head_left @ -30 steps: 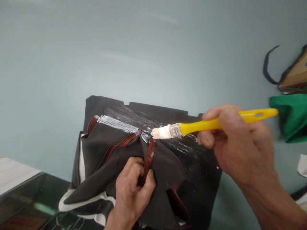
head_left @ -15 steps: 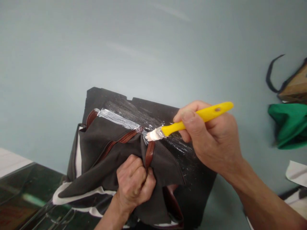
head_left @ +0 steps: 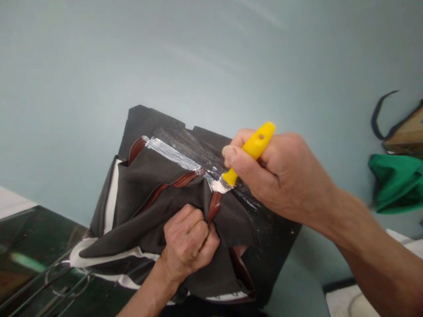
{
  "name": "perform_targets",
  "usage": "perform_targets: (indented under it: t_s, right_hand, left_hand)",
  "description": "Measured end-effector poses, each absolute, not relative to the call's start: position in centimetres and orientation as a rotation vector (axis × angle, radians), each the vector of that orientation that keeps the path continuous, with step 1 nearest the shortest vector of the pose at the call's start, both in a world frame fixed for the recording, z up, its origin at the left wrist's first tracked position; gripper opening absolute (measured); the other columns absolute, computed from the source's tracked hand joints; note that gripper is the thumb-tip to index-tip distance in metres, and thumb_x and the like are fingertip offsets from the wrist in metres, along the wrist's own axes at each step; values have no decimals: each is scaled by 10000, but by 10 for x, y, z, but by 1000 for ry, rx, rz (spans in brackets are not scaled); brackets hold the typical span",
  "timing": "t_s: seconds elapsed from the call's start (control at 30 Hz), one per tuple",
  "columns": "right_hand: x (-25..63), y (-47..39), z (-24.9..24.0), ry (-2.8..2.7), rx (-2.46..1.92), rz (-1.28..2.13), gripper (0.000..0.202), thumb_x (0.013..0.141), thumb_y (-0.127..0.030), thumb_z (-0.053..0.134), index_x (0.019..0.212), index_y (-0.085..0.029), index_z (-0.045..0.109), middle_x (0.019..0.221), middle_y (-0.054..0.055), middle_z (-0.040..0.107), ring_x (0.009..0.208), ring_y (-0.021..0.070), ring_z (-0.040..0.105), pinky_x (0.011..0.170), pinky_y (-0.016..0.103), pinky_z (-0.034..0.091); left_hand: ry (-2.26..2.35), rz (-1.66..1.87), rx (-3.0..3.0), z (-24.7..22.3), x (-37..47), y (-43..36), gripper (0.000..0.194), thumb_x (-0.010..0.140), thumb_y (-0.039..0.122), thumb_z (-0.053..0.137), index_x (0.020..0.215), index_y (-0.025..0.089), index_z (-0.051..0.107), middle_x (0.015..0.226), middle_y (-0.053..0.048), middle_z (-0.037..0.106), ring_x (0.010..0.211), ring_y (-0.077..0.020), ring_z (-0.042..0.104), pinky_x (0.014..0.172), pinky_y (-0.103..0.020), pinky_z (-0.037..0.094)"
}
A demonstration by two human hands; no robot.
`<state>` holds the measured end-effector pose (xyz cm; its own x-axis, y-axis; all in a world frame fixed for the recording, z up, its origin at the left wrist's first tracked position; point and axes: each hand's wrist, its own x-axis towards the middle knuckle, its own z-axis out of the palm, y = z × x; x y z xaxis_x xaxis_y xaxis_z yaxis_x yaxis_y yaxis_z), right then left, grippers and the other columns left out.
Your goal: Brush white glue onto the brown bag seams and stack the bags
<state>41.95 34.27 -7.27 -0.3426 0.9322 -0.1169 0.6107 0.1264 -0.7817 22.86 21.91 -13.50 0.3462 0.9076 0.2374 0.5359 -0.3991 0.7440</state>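
Note:
My right hand (head_left: pixel 274 171) grips a yellow-handled brush (head_left: pixel 253 147) with its bristles, loaded with white paste, pressed near a brown strap end at the fabric's edge. Dark grey fabric (head_left: pixel 132 189) with brown leather-like straps (head_left: pixel 180 181) and white edging lies bunched over a black board (head_left: pixel 277 237). A streaky white coat (head_left: pixel 172 154) runs along the upper edge of the fabric, left of the brush. My left hand (head_left: pixel 191 240) is closed on the fabric just below the brush, bunching it up; its fingertips are hidden.
A pale blue-green tabletop (head_left: pixel 99 66) spreads around the board. Green cloth (head_left: pixel 396 180) and a brown piece with a black strap (head_left: pixel 403 130) lie at the right. At lower left are a dark glassy surface (head_left: pixel 42 237) and thin metal rods (head_left: pixel 39 281).
The brush has tipped more upright and its bristles have moved slightly right to the strap end. My left hand keeps its grip on the fabric. The whole view has shifted a little.

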Motion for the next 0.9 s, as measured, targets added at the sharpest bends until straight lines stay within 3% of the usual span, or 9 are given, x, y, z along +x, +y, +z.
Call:
perform_targets:
  t_s: [0.3,0.53,0.73,0.9]
  right_hand:
    - [384,377,-72,-2388,-1562,970,442,1009,-289,528,604,-234,358,517,-54,233,488,117,193,544,343,157]
    - [360,389,-61,-2572,-1656,826,408,964,-230,572,576,-261,450,530,-8,443,549,151,489,562,346,268]
    - [360,383,-68,-2550,-1816,738,470,1012,-321,528,591,-254,330,529,-13,343,536,169,432,566,369,239]
    - [373,376,-62,-2397,-1820,801,537,997,-283,617,548,-237,325,513,-41,284,491,110,296,539,339,225]
  left_hand:
    - [1274,906,2073,-137,230,219,461,832,-43,628,635,243,325,590,53,346,578,-140,319,523,-338,282]
    - [1268,955,2039,-140,231,215,471,848,-48,631,665,243,310,623,49,320,606,-138,300,548,-342,280]
    - [1271,951,2038,-142,230,214,466,853,-45,632,678,245,312,627,44,330,617,-141,308,555,-343,281]
    - [1249,954,2034,-141,228,216,470,850,-52,635,694,245,306,637,44,330,626,-141,312,556,-344,269]
